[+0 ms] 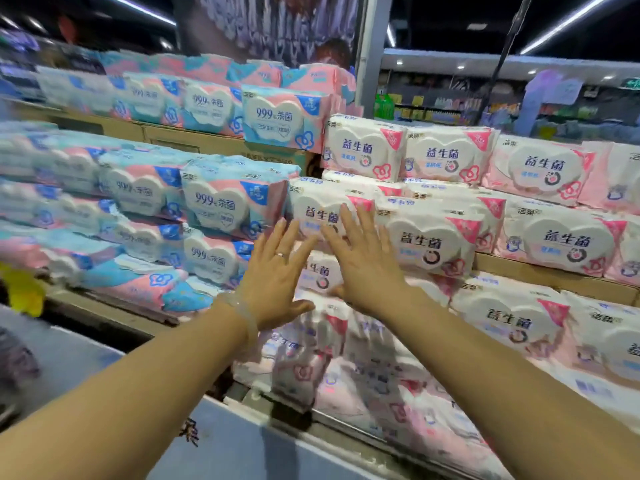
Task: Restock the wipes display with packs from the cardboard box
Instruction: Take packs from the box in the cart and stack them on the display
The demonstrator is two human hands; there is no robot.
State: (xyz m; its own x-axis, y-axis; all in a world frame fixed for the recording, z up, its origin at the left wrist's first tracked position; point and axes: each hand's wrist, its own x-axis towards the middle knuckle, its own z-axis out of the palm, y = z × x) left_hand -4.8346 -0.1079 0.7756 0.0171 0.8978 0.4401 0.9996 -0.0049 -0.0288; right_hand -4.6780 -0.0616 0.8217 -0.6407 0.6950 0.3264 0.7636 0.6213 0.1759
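Forearms reach out from the bottom corners toward the tiered wipes display. Nearest the camera, below the arms, lies a pale flat surface, and beside it a heap of pink-and-white packs, blurred and loosely piled; whether they sit in the cardboard box I cannot tell.

Beyond them the left hand and right hand are spread flat, fingers fanned wide, neither grip closed on anything. Both palms face a white-and-pink pack at the left end of its row, the fingertips on or just short of its front; contact is not clear. That pack sits just beside the blue-and-pink packs to its left, with more of its own kind beneath and to the right.

Risk, as I judge it: an uneven press could skew the pack, shove it against the blue neighbour, or unsettle the soft stack under it, since these packs give and slide.

Farther back, higher tiers rest on brown cartons, then dim store shelving.
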